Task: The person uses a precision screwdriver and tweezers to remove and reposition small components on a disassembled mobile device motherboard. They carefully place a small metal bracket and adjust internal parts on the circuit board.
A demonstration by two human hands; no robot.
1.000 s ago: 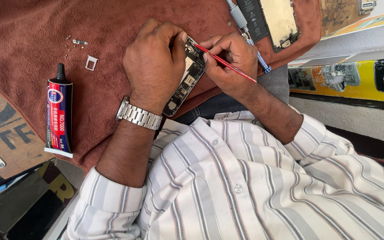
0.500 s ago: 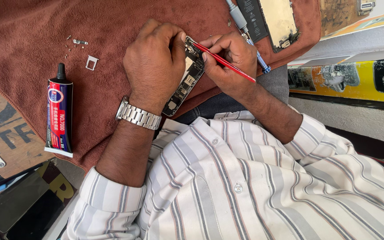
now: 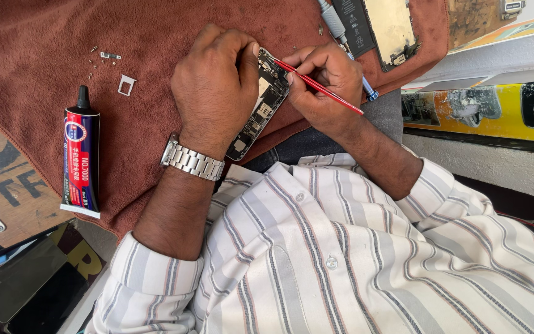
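Note:
My left hand (image 3: 214, 93), with a metal watch (image 3: 191, 161) on the wrist, grips a long narrow phone circuit board (image 3: 261, 108) over a brown cloth (image 3: 44, 49). My right hand (image 3: 322, 86) holds a thin red tool (image 3: 326, 89) like a pen. The tool's tip touches the top end of the board, beside my left thumb. Part of the board is hidden under my left fingers.
A black glue tube (image 3: 81, 154) with a red and blue label lies on the cloth at the left. A small silver card tray (image 3: 126, 85) and tiny screws (image 3: 103, 55) lie above it. An opened phone body with battery (image 3: 378, 25) and a blue-tipped tool (image 3: 369, 93) lie at the top right.

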